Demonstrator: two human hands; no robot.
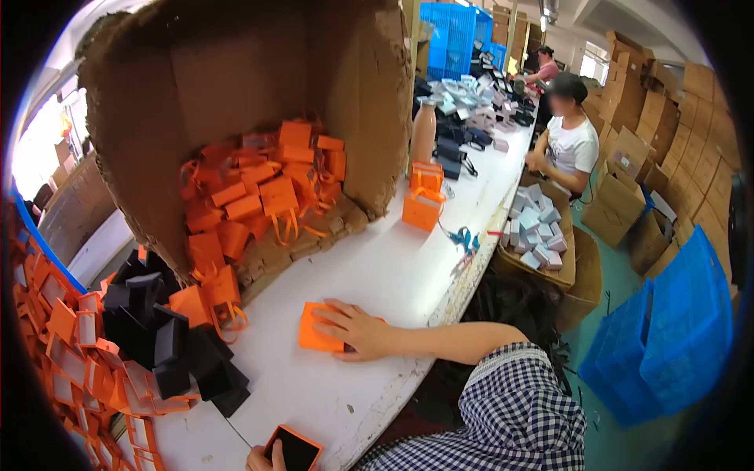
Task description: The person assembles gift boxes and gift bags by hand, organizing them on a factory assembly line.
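Over a small orange gift bag (316, 328) on the white table lies my right hand (351, 327), its fingers curved across the bag and gripping it. A bit of orange shows behind the wrist. At the bottom edge my left hand (265, 458) holds an open box with an orange rim and black inside (298, 450), the thumb over its side. Left of the hands is a pile of black boxes (174, 349). A big cardboard carton (353, 94) on its side holds many orange gift bags (263, 184) with ribbon handles.
Orange box parts (86, 353) heap up at the far left. Orange bags (422, 206), a bottle (423, 129) and blue scissors (465, 238) stand or lie farther along the table. Right are a carton of pale boxes (569, 271), blue crates (667, 337) and a seated co-worker (572, 141).
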